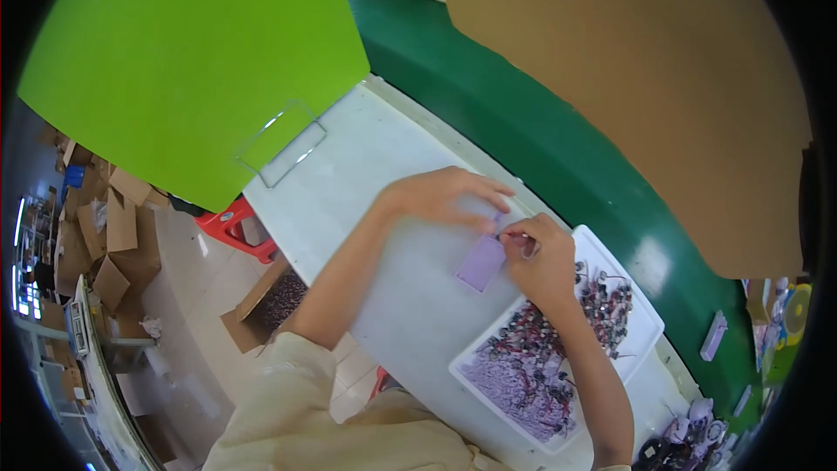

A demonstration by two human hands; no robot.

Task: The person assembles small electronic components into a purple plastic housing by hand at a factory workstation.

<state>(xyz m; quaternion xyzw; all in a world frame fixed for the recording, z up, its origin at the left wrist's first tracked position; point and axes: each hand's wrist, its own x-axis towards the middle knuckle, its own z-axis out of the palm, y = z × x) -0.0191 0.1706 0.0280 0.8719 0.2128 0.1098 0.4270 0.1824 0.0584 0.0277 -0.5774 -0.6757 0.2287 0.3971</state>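
Note:
On the white table (392, 270) lies a lilac rectangular plastic shell (481, 263), shaped like a shallow case. My left hand (449, 195) hovers over its far end, thumb and fingers apart, slightly blurred. From the other side my right hand (542, 260) comes in at the shell's far right corner, fingers closed in a pinch. A small dark bit shows at its fingertips, too small to name. Below my right forearm stands a white tray (460, 370) heaped with small lilac pieces and dark round components on red and black wires.
A second white tray (649, 318) with more wired components sits beyond the first. A bent wire frame (301, 155) lies by the green panel (200, 61). A brown board (645, 96) hangs far right. Lilac parts (693, 436) pile at lower right; an open carton (261, 301) stands left below.

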